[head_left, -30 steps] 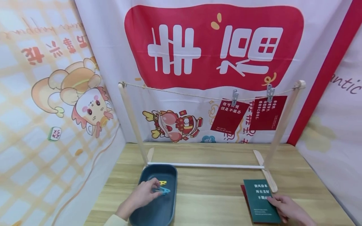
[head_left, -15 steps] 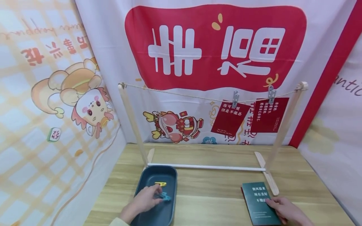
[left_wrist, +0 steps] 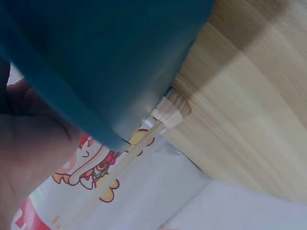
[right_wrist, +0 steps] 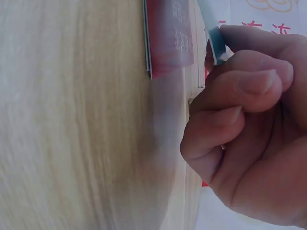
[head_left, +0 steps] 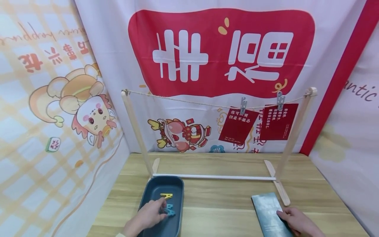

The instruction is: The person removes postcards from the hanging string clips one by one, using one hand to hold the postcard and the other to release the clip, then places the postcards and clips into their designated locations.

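In the head view my left hand point(head_left: 151, 212) reaches into a dark blue tray point(head_left: 181, 197). Its thumb and fingertips pinch at a blue clothespin point(head_left: 171, 212), with more blue partly behind it. A yellow clothespin point(head_left: 166, 196) lies just beyond on the tray floor. At the right, my right hand point(head_left: 297, 221) pinches the edge of a green card point(head_left: 267, 212), whose face shines with glare. The right wrist view has the card point(right_wrist: 218, 45) between thumb and index finger, the other fingers curled. Beside it, a red card point(right_wrist: 168, 38) shows near the tabletop.
A wooden stand spans the table, its left post point(head_left: 134, 128) and right post point(head_left: 293, 138) joined by a sagging string point(head_left: 183, 99). Two red cards hang there, a left card point(head_left: 237, 130) and a right card point(head_left: 278, 126), from grey clips. A white rod point(head_left: 213, 177) crosses low behind the tray.
My left hand has drawn slightly nearer in the tray, with the blue clothespin turned. The green card in my right hand has tilted, and its printed face has gone pale with glare.
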